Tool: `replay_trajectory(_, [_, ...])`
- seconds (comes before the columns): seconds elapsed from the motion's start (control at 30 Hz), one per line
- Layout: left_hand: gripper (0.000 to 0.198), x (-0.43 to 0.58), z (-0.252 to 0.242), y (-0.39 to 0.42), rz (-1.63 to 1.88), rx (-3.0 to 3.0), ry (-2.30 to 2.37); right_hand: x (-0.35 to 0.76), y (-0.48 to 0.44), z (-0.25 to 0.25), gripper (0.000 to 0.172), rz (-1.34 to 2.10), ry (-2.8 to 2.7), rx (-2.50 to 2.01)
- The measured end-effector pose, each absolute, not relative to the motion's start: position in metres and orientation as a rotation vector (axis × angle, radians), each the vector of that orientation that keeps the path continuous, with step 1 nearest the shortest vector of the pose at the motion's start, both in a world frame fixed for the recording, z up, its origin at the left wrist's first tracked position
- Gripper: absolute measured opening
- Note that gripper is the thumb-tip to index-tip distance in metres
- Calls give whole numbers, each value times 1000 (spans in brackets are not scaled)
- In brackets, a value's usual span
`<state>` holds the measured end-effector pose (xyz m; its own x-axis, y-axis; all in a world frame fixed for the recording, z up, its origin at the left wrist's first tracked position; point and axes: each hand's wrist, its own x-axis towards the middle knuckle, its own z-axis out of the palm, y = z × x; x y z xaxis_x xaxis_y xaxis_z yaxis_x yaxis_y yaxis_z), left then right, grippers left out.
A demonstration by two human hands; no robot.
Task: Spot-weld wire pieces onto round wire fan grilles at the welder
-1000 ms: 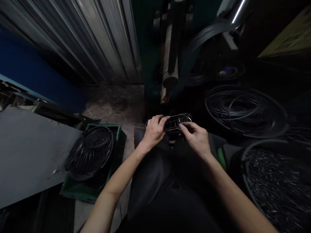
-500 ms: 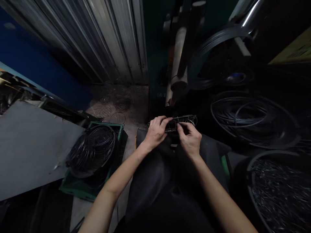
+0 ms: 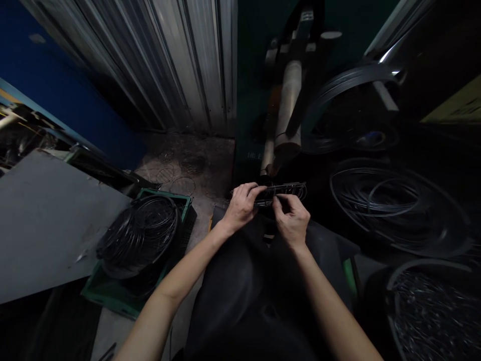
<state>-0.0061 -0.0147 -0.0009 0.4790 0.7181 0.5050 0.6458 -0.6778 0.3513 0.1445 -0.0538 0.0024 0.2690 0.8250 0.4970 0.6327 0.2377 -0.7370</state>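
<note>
A small frame of thin metal wires [image 3: 287,188] lies across between my hands, just past the dark cloth over my lap. My left hand [image 3: 242,204] is closed around its left end, fingers on top. At its near side, the thumb and fingertips of my right hand [image 3: 291,218] pinch together on the wire frame. Whether a separate small piece sits in that pinch is too dark to make out. Directly beyond the frame, a thick metal cylinder [image 3: 288,110] of a machine points down towards it.
To my left, a green crate [image 3: 188,203] holds a black basin of wire rings [image 3: 145,230], beside a grey panel [image 3: 48,225]. On the right stand a tub with coiled wire [image 3: 376,195] and a bin of small metal pieces [image 3: 436,311]. A corrugated metal wall [image 3: 180,65] rises behind.
The view has shifted slightly, so the machine and tubs appear lower and further right. Both hands remain at the wire frame, with the right one marginally lower.
</note>
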Motion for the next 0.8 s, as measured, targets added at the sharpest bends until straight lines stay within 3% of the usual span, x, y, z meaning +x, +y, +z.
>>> replay_trajectory(0.8, [48, -7, -4, 18, 992, 2621, 1191, 145, -25, -2, 24, 170, -1459, -1462])
